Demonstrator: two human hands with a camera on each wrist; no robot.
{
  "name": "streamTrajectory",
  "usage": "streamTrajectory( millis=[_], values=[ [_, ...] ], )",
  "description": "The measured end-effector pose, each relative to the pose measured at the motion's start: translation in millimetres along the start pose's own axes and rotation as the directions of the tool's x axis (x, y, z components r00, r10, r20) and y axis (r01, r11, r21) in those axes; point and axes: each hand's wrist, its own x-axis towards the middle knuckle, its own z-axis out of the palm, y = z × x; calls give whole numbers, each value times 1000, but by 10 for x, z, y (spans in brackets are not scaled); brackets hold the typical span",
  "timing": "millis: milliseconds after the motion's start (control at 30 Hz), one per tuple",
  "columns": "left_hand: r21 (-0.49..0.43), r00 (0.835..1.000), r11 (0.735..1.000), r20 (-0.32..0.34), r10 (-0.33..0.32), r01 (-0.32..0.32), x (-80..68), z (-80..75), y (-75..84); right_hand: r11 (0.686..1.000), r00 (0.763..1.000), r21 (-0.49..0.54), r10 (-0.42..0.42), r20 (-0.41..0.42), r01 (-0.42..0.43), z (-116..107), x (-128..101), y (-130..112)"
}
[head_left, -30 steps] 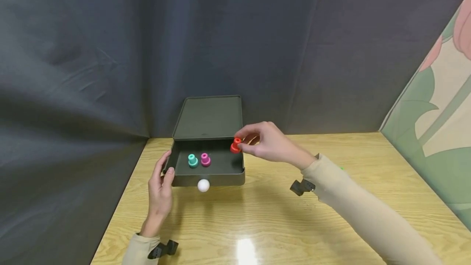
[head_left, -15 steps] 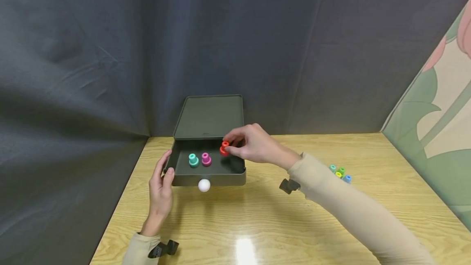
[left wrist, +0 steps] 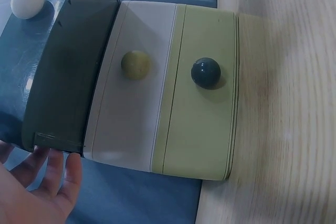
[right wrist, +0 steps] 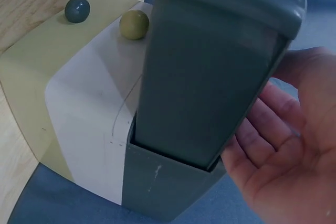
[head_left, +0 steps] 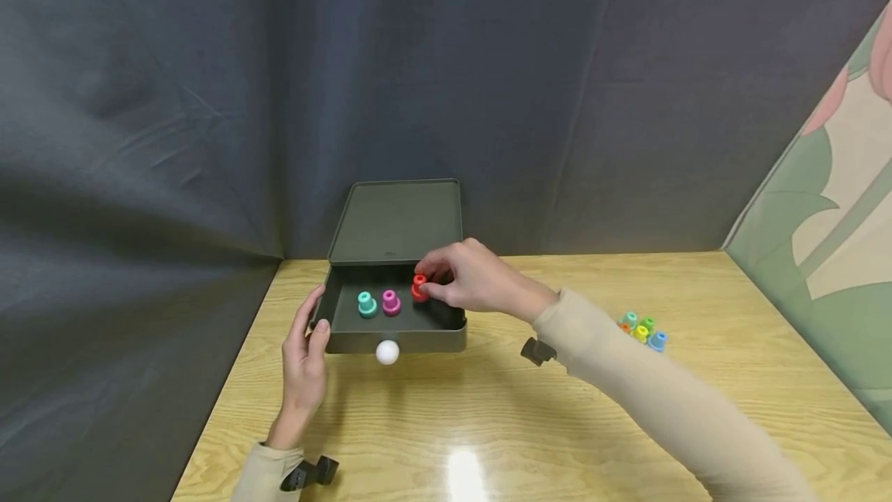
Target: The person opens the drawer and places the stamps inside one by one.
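My right hand [head_left: 474, 277] pinches a red stepped peg [head_left: 420, 290] between thumb and fingers, low inside the pulled-out dark drawer [head_left: 432, 341]. To its left, a teal peg [head_left: 366, 305] and a magenta peg [head_left: 391, 303] stand upright on the drawer floor, each with a hole in its top. My left hand [head_left: 303, 370] rests against the drawer's left side, thumb by the front corner and fingers extended along the wall. In the left wrist view, those fingertips meet the dark drawer [left wrist: 68, 77]. The red peg is out of sight in the right wrist view.
A white knob [head_left: 387, 352] juts from the drawer front. Below the dark drawer are a white drawer [left wrist: 126, 114] and a yellow-green drawer [left wrist: 202, 129], both closed. Several coloured pegs [head_left: 641, 333] lie grouped on the wooden table at right. A dark curtain [head_left: 516, 99] hangs behind.
My right hand has carried the red peg leftward and down into the drawer, close to the magenta peg. The peg group at right has come out from behind my sleeve. My left hand stays put.
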Motion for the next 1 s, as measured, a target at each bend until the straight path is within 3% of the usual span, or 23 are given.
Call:
streamTrajectory(
  millis=[233,633,1000],
  values=[
    [18,999,999,12,34,-34,-2,-4,5,999,999,-32,21,-33,-22,87,-31,-15],
    [24,1000,999,12,26,-26,-15,2,3,984,998,-174,24,-56,-34,198,-27,-26],
    [29,999,999,13,30,-30,-23,-6,-6,980,997,-190,52,-54,-62,228,-16,-82]
  ],
)
